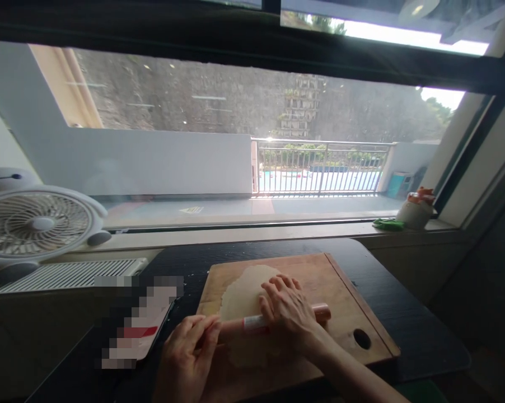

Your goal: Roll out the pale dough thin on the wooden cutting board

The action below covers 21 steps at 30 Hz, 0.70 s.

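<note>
A flat, pale sheet of dough [244, 288] lies on a wooden cutting board [307, 274]. Across it runs a wooden rolling pin [323, 312] with a white and red label near its middle. My left hand [189, 350] is closed around the pin's left end, at the board's left edge. Flat over the pin, right of the label, rests my right hand [288, 308]. Its fingers stretch forward past the pin onto the dough, slightly apart, and the palm covers part of the pin. The dough's near part lies in shadow behind the pin.
The board sits on a dark table [412, 330]. A pixelated, flat pinkish object [147, 319] lies left of my left hand. A white fan [40, 224] stands at the far left. On the window sill [303, 230] are a pale pot [415, 212] and a green item [389, 224].
</note>
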### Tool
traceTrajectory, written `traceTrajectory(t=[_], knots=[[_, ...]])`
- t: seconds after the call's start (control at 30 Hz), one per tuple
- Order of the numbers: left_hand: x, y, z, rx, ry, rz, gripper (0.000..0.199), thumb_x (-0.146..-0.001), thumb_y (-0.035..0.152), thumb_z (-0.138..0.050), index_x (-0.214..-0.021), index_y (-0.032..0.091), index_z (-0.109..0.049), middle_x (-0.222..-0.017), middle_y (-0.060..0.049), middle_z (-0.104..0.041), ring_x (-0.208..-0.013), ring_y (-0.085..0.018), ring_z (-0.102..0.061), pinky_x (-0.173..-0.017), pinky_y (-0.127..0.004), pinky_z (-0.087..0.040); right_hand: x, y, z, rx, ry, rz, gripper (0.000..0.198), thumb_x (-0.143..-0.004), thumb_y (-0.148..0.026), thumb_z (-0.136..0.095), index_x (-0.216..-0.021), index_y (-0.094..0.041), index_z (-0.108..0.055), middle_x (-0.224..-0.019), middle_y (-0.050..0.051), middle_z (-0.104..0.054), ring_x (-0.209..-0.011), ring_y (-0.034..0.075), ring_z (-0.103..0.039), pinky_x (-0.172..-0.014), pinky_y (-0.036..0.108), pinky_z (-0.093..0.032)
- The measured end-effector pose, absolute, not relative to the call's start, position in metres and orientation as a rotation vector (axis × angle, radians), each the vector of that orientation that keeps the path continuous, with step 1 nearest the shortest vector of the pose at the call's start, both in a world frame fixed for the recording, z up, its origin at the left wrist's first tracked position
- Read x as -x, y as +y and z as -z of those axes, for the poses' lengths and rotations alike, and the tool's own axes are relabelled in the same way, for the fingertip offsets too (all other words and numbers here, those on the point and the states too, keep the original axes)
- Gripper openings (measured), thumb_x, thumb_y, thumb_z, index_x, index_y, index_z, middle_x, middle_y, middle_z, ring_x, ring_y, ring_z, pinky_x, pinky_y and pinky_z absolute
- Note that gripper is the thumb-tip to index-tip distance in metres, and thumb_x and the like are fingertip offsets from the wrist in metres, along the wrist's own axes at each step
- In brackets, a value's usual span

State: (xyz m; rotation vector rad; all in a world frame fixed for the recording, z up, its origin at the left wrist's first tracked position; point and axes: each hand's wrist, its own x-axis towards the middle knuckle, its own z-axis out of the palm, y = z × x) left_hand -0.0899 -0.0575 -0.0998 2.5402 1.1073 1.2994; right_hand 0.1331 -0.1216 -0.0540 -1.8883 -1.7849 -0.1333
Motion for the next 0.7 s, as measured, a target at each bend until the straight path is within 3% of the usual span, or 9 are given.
traceTrajectory(t=[0.37,0.57,0.7], knots=[[0.090,-0.059,0.093,-2.584,1.090,-1.298,0.022,-0.086,0.040,-0.048,-0.093,0.025,-0.062,-0.091,-0.002,-0.065,-0.085,-0.017,-0.060,-0.075,-0.028,-0.049,-0.144,-0.022,0.040,2.030,-1.701,0.232,0.020,-0.085,-0.026,-0.042,-0.083,-0.017,-0.061,-0.090,0.009,-0.060,-0.094,0.022,-0.047,-0.086,0.034,-0.030],[0.090,-0.059,0.094,-2.598,1.064,-1.293,0.018,-0.085,0.038,-0.051,-0.090,0.025,-0.063,-0.084,0.001,-0.066,-0.080,-0.016,-0.060,-0.077,-0.029,-0.047,-0.141,-0.084,0.052,1.999,-1.677,0.212,0.023,-0.089,-0.025,-0.036,-0.093,-0.023,-0.059,-0.092,0.004,-0.060,-0.092,0.018,-0.048,-0.083,0.030,-0.032],[0.089,-0.060,0.093,-2.600,1.057,-1.274,0.018,-0.085,0.038,-0.051,-0.087,0.025,-0.063,-0.082,0.002,-0.066,-0.080,-0.015,-0.060,-0.076,-0.029,-0.045,-0.134,-0.129,0.060,1.916,-1.704,0.213,0.021,-0.087,-0.025,-0.040,-0.097,-0.025,-0.058,-0.101,0.002,-0.058,-0.097,0.018,-0.046,-0.092,0.032,-0.028]])
